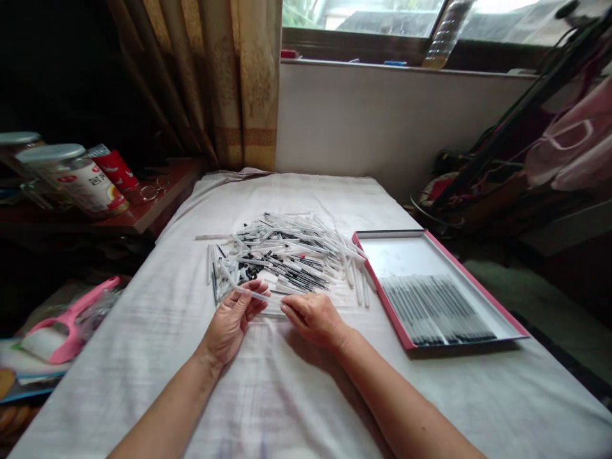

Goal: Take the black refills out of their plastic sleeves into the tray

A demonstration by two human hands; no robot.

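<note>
My left hand (233, 319) pinches a translucent white pen barrel (258, 296) between thumb and fingers, just in front of a loose pile. The barrel slants down toward my right hand (310, 317), whose fingers are closed at its right end; whether they grip the barrel itself or a small part at its tip is hidden. Behind both hands spreads the pile of pen parts (296, 245): clear barrels, dark refills (296, 273) and small black pieces (251, 271). To the right, a shallow box (396, 255) with pink sides holds a row of pens (435, 310) lying side by side.
A white cloth (143, 357) covers the table. At left, jars (81, 182), a red packet (115, 169) and glasses (150, 191) stand on a brown side table. A pink lint roller (71, 325) lies lower left. The window wall (354, 121) closes off the back.
</note>
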